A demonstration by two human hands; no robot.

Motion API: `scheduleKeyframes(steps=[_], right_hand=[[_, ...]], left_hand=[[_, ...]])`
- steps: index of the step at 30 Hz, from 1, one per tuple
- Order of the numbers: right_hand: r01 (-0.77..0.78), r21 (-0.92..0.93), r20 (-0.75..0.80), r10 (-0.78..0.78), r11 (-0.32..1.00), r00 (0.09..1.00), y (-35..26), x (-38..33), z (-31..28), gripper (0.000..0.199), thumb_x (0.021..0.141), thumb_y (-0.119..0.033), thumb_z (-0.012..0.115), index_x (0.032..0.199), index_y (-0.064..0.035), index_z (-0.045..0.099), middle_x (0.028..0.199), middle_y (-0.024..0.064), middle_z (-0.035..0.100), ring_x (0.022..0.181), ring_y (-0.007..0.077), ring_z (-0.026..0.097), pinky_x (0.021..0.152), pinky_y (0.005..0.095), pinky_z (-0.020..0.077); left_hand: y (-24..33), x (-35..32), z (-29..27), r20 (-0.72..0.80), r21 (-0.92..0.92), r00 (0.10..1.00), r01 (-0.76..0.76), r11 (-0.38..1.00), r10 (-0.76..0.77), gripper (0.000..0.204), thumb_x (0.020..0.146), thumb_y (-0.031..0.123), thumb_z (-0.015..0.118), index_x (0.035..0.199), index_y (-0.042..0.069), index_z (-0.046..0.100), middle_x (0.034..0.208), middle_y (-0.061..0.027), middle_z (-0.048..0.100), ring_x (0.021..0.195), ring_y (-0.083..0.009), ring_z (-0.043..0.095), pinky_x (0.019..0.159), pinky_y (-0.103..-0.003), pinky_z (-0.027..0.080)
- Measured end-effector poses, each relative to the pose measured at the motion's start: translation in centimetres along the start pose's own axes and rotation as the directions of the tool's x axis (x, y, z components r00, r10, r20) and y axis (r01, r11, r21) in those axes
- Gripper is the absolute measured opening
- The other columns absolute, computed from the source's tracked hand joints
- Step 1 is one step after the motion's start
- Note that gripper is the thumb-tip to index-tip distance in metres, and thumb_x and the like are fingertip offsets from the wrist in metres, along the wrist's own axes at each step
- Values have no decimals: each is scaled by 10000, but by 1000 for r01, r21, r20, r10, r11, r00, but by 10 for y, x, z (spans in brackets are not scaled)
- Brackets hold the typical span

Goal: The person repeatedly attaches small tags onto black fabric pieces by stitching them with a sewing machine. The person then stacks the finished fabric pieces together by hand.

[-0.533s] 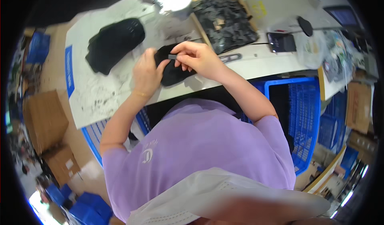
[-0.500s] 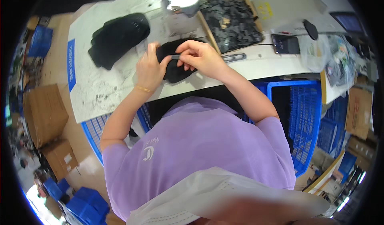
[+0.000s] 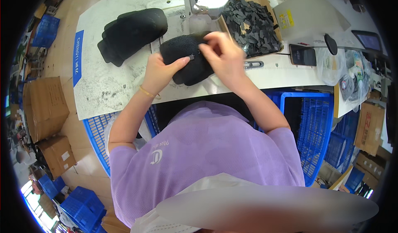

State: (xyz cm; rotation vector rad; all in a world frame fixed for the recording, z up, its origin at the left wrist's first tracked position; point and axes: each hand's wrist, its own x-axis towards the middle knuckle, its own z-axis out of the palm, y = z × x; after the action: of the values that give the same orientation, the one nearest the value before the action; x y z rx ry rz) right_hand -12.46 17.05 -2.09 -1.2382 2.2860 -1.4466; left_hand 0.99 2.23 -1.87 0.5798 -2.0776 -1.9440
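A black mesh fabric piece (image 3: 181,45), rounded in outline, lies at the table's front beside the sewing machine head (image 3: 195,3). My left hand (image 3: 161,73) grips its left side, the thumb pressing on top next to a small grey tab (image 3: 192,57). My right hand (image 3: 227,59) is at the piece's right edge, thumb and forefinger curled in a pinch on the fabric; its outline is slightly smeared. Farther left, a stack of similar black pieces (image 3: 132,34) rests on the white table (image 3: 103,82).
Behind my right hand stands an open cardboard box full of small dark tabs (image 3: 253,30). To the right are a grey metal tool (image 3: 253,65), a phone (image 3: 302,55) and plastic bags (image 3: 331,67). Blue baskets (image 3: 282,100) stand below the table edge.
My right hand has moved right, away from the grey tab, to the fabric's edge. More of the black piece's mesh surface now shows. The whole view has shifted slightly.
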Motion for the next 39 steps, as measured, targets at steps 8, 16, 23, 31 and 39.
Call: scheduleKeyframes(steps=[8,16,23,31,39], right_hand=[[-339,609,200,275,717,941,-27,-1,-40,235,894,-167,615,1061,-3,608,748,27,633,508,60,557,463,162,430],[-303,620,177,247,724,953,-28,-4,-46,203,897,-142,602,1038,4,604,738,29,625,543,61,556,474,180,429],[-290,656,165,242,697,956,-29,-5,-48,167,901,-127,594,1013,-3,597,731,19,621,529,49,553,460,164,426],[-94,684,-76,199,723,977,-57,35,-55,220,889,-54,558,1090,36,542,773,46,618,482,55,514,428,189,430],[-121,744,-110,298,658,948,-50,63,-60,90,857,-75,589,831,10,604,636,63,606,451,95,517,392,206,343]], left_hand=[[48,-10,2,-40,-217,997,-68,974,60,215,810,46,693,1007,-29,654,949,-82,682,826,-112,636,746,-239,526],[53,-3,7,-57,-246,998,-36,969,22,183,796,34,692,963,-33,657,908,-91,684,772,-115,645,708,-244,543],[59,5,6,18,-368,999,53,928,-50,206,757,9,701,952,-39,655,888,-95,684,755,-125,650,704,-252,545],[88,48,0,29,-302,1000,9,953,0,193,758,5,688,942,-45,654,865,-91,678,745,-129,647,704,-259,542],[100,74,-2,-29,-376,999,-24,926,14,86,773,-14,681,850,-4,643,843,-98,670,745,-152,650,684,-259,536]])
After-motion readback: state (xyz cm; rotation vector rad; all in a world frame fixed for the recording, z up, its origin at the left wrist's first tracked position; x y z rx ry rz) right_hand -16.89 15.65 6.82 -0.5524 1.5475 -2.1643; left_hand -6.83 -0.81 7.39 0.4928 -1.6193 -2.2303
